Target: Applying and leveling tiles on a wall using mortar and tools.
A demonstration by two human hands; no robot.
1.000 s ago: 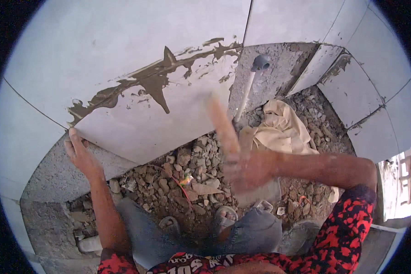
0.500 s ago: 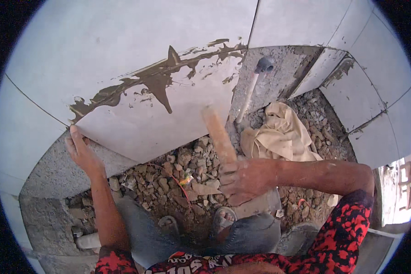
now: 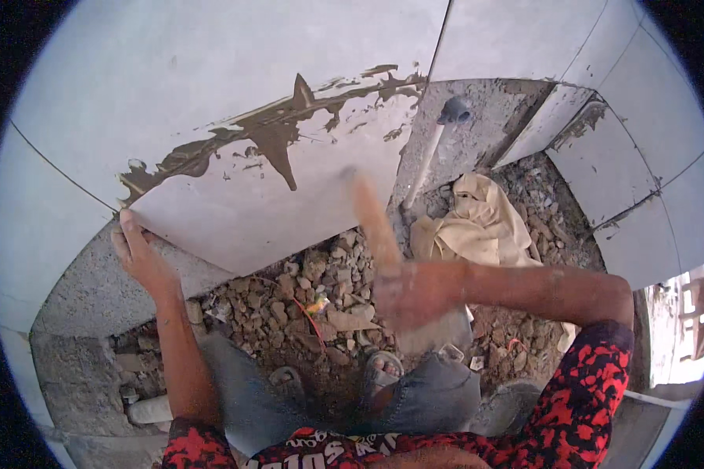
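white tile (image 3: 270, 223), set below a wall panel (image 3: 211, 62), mortar (image 3: 275, 150) smeared along its upper edge, probably joint overflow | left hand (image 3: 142, 256): fingertips at the tile's upper left corner, apparently steadying it; whether pinching or pressing is unclear | right hand (image 3: 416, 293): grip closed around a wooden-handled tool (image 3: 378, 225), blurred, presumably angled to present its blunt end

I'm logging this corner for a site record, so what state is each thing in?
Lower white tile: against the wall, top edge smeared.
Grey-brown mortar: smeared along the seam, uneven.
Left hand: fingertips at the tile's upper left corner.
Right hand: closed, blurred.
Wooden-handled tool: gripped, blurred.
Beige cloth: crumpled on the rubble.
Rubble: loose, broken.
White pipe: topped by a dark fitting.
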